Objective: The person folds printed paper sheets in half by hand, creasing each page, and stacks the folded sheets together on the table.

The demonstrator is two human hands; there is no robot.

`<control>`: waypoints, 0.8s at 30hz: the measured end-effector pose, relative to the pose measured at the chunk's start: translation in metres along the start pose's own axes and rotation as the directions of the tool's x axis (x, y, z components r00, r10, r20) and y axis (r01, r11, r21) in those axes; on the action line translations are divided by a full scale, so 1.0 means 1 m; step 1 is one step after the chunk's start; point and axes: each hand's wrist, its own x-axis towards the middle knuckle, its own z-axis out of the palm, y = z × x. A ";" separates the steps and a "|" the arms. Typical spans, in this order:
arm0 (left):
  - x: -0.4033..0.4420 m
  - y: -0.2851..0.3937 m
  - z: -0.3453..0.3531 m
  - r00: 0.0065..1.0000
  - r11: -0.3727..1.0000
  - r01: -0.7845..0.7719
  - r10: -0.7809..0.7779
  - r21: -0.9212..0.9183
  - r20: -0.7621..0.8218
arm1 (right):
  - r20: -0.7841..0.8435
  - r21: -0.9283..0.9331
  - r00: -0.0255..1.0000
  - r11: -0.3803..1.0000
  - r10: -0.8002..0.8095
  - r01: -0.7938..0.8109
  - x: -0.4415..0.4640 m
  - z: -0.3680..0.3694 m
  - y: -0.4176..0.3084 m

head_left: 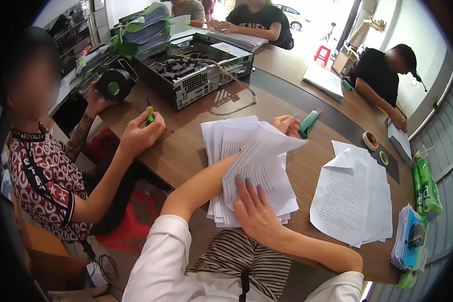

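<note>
A loose stack of printed sheets [219, 136] lies on the table in front of me. My right hand [256, 209] rests flat on its top sheet [261, 166], fingers stretched out. That sheet is bent up, and my left forearm passes beneath it. Beyond the paper's far edge my left hand [287, 124] emerges, partly hidden, its visible fingers loosely curled and apart. Close beside those fingers is a green-handled tool [308, 124] whose kind I cannot make out; I see no grip on it. Another group of printed sheets [350, 194], one corner folded over, lies to the right.
An opened computer case [201, 70] stands at the far left. A co-worker on the left holds a small green tool [150, 117] and a black round part [117, 84]. Tape rolls [370, 141] lie at right. Other people handle papers across the table.
</note>
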 end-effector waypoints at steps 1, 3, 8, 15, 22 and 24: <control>0.000 0.002 -0.003 0.998 0.994 0.068 -0.066 -0.082 0.022 | 0.006 0.003 1.000 1.000 -0.008 0.008 -0.001 0.000 0.000; 0.020 0.024 -0.039 0.944 0.973 0.015 0.062 -0.231 0.325 | 0.041 -0.001 0.999 1.000 -0.018 0.018 0.000 0.002 0.003; -0.050 0.169 -0.056 0.695 0.706 -0.701 0.644 -0.100 -0.320 | -0.006 -0.039 1.000 0.999 0.011 -0.011 0.000 0.006 0.004; -0.116 0.131 -0.003 0.319 -0.185 -0.746 0.743 0.639 0.588 | 0.016 0.175 0.999 0.983 0.048 -0.050 0.001 0.000 0.003; -0.075 0.033 -0.054 0.901 0.433 -0.434 0.210 0.790 0.380 | -0.030 0.096 0.995 0.991 0.095 -0.092 -0.007 0.014 -0.012; -0.068 0.040 -0.056 0.960 0.681 -0.254 0.091 0.687 0.264 | -0.068 0.083 0.994 0.993 0.087 -0.081 -0.010 0.013 -0.011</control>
